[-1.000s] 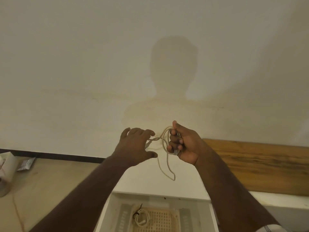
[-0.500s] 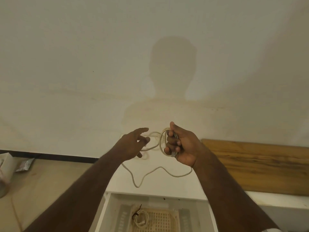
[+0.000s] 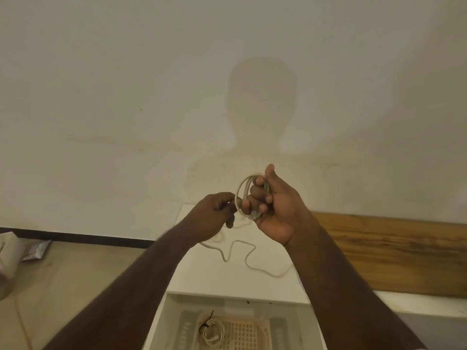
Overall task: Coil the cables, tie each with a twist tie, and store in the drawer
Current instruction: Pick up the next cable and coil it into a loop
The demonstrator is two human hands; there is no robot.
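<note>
Fingers (image 3: 260, 195) of the right hand (image 3: 275, 210) clamp the cable (image 3: 242, 188) coil above the open drawer (image 3: 166, 322) as the left hand (image 3: 214, 215), back from its outward reach, pinches on another loop, slack shortening across the tabletop (image 3: 202, 274).

A pale wall (image 3: 126, 84) fills most of the view, with a person's shadow (image 3: 260, 109) cast on it. A wooden board (image 3: 394, 251) lies along its foot at right. At left, a crumpled silver packet (image 3: 38, 249) rests on the tan floor (image 3: 75, 274) below a dark skirting strip (image 3: 88, 238).
</note>
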